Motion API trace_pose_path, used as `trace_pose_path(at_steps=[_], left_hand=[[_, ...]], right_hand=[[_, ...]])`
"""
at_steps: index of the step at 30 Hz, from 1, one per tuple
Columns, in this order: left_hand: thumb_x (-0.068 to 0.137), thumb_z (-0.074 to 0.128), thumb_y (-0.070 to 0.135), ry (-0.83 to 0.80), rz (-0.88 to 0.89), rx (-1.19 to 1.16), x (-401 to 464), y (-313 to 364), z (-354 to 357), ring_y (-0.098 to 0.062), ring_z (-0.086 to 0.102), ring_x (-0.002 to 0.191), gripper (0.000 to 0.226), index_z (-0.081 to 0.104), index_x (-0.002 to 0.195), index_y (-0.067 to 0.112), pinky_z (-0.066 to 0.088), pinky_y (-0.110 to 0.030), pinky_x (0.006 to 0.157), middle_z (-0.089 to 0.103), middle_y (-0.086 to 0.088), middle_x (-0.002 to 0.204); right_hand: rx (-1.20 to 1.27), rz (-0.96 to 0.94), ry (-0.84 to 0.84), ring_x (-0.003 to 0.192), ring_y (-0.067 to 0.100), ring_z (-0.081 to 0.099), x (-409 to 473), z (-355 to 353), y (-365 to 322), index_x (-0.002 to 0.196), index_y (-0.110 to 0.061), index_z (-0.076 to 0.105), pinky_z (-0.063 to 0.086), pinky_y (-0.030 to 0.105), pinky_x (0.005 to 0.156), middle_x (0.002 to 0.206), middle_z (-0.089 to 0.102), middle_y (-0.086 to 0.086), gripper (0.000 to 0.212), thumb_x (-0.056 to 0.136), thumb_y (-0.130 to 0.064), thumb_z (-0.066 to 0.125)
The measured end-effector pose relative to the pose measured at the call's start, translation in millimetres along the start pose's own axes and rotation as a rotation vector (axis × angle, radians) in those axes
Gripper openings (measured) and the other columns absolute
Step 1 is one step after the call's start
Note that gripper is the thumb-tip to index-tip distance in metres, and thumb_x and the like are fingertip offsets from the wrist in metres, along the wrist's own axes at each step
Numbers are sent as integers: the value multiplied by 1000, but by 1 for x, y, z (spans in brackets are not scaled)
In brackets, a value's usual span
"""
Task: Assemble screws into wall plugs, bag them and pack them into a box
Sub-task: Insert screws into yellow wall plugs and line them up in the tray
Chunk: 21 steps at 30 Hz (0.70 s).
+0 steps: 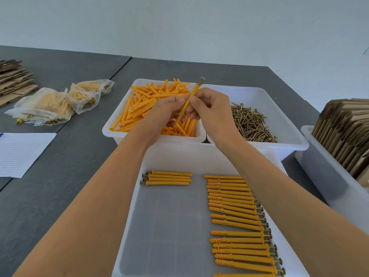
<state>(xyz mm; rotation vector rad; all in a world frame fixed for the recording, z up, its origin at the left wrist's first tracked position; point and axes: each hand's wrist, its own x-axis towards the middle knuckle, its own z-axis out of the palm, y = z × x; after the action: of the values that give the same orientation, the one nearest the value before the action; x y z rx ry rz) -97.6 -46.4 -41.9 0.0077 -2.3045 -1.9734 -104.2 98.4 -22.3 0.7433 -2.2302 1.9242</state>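
Both hands are working one long orange plastic wall plug above the seam between the two far tubs. The left hand is pinching the plug's lower half, while the right hand is curling thumb and fingers round its middle. The plug's long axis is running from seven o'clock up to one o'clock, and the brass screw is standing proud of the upper end, beyond both grips. Seating it probably falls to the right hand, which is nearer the head. The white plastic tray at six o'clock is holding rows of finished plugs.
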Motion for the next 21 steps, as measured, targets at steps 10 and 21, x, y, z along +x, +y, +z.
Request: trace_pose_path(at_steps=[10, 21], left_hand=[[101, 43, 21, 233, -75, -284, -1, 2, -8, -8, 59, 70, 24, 67, 99, 19, 45, -21, 60, 69, 5, 83], [101, 44, 21, 246, -79, -257, -2, 1, -7, -7, 59, 73, 23, 67, 103, 18, 46, -21, 65, 67, 4, 86]], right_hand=[[-613, 341, -1221, 58, 12, 55, -24, 6, -23, 88, -5, 65, 49, 26, 64, 73, 66, 2, 14, 97, -13, 58], [-1062, -194, -986, 74, 21, 43, -71, 72, 14, 92, -13, 45, 31, 29, 61, 82, 39, 0, 11, 97, -14, 55]])
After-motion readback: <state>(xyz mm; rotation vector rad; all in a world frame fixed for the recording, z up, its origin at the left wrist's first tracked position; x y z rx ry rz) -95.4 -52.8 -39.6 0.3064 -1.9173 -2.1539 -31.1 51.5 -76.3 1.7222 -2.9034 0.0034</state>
